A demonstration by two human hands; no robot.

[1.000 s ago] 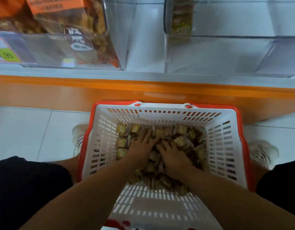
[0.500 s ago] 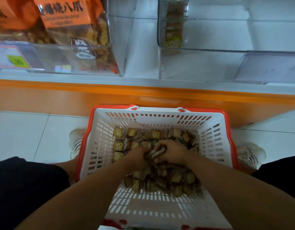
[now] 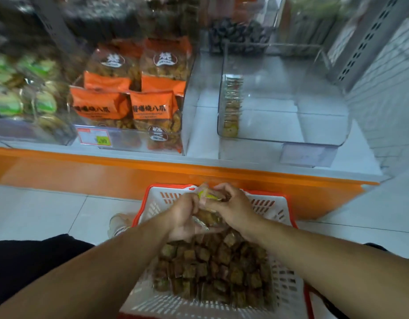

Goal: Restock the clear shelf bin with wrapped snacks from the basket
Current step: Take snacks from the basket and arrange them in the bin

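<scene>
One clear bin (image 3: pixel 284 107) stands on the shelf (image 3: pixel 198 160), a single column of snacks against its left wall. Below, the white basket (image 3: pixel 288 293) holds a heap of wrapped snacks (image 3: pixel 212 268). Above it, left hand (image 3: pixel 184 218) and right hand (image 3: pixel 233 208) curl together round a bunch (image 3: pixel 208 196) — perhaps several pieces, blurred.

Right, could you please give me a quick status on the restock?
Left hand and right hand both grip a bundle of small brown wrapped snacks above the red-rimmed white basket. Clear plastic shelf bin nearly empty. Nothing blocking.
</scene>
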